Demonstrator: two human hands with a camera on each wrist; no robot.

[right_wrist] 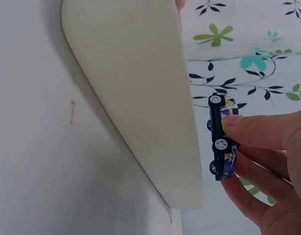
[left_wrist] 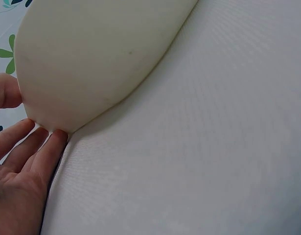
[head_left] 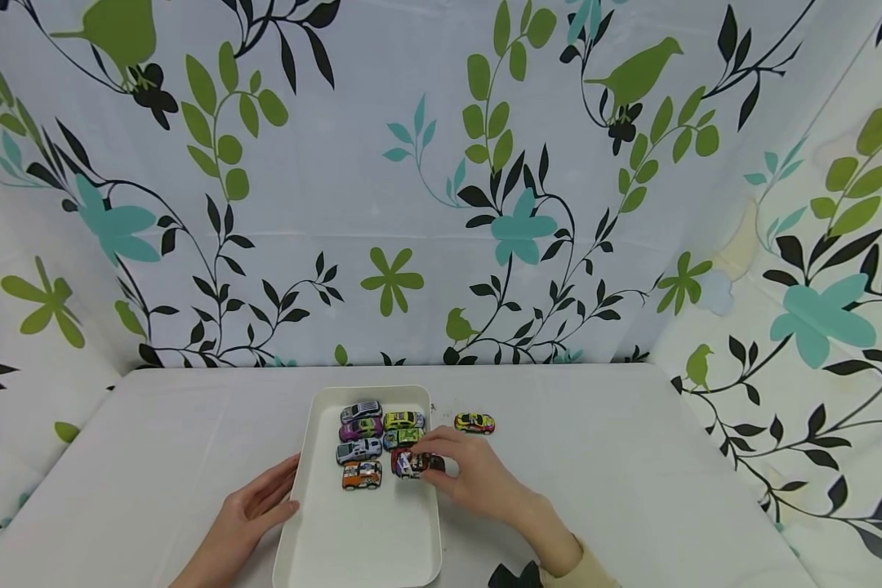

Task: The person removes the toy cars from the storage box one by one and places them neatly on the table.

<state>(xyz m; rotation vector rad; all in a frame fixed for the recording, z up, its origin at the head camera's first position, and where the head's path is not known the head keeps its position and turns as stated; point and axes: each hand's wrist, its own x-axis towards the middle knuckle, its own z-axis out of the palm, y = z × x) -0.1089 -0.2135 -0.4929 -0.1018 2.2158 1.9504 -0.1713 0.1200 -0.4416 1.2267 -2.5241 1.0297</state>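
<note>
My right hand [head_left: 478, 474] pinches a dark toy car [right_wrist: 222, 134] with purple and white markings between thumb and fingers, at the tray's right side. In the right wrist view its silver-hubbed wheels show, just beyond the tray's rim. Inside the white tray [head_left: 360, 539] several toy cars stand in two columns: silver, purple [head_left: 361, 429], pale blue [head_left: 358, 450] and orange [head_left: 362, 475] on the left, yellow [head_left: 403, 420] and green [head_left: 403, 438] on the right. My left hand [head_left: 246, 518] holds the tray's left edge, thumb at the rim and fingertips against the outer wall.
One yellow and red toy car [head_left: 474, 423] sits on the white table [head_left: 595, 457], just right of the tray. A leaf-and-bird patterned cloth [head_left: 323, 204] hangs behind the table and at both sides. Something black [head_left: 514, 576] shows by the right sleeve.
</note>
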